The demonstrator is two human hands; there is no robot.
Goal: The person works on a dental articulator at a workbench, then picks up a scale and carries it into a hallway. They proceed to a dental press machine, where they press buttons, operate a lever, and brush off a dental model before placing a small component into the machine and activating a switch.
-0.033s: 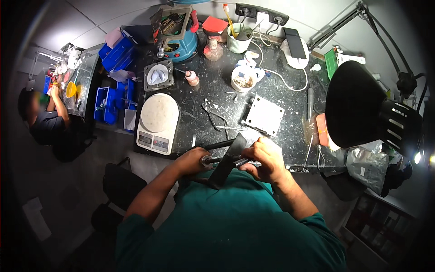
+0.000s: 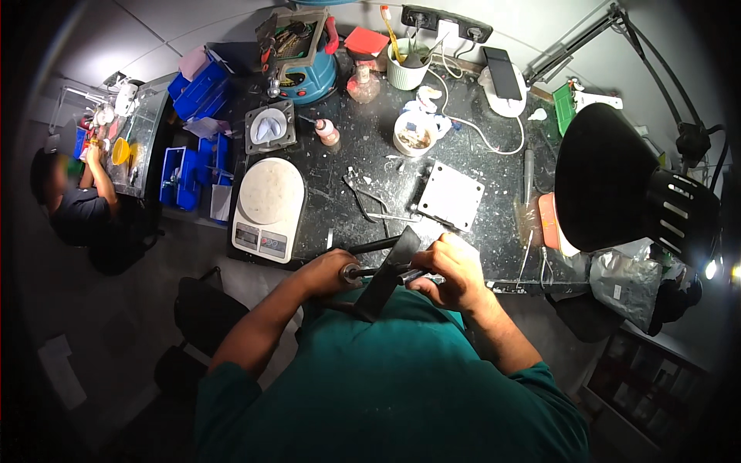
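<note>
The right hand (image 2: 454,270) partly hides 1 dark rod (image 2: 412,275).

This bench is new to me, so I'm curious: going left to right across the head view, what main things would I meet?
Yellow bowl, white scale, left hand, dark flat piece, right hand, black lamp shade.

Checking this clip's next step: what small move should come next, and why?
Perhaps a slight turn of the right hand, the left hand steadying: the left grips a round-ended piece on one side of the dark flat plate, while the right pinches a dark bar on its other side.
</note>
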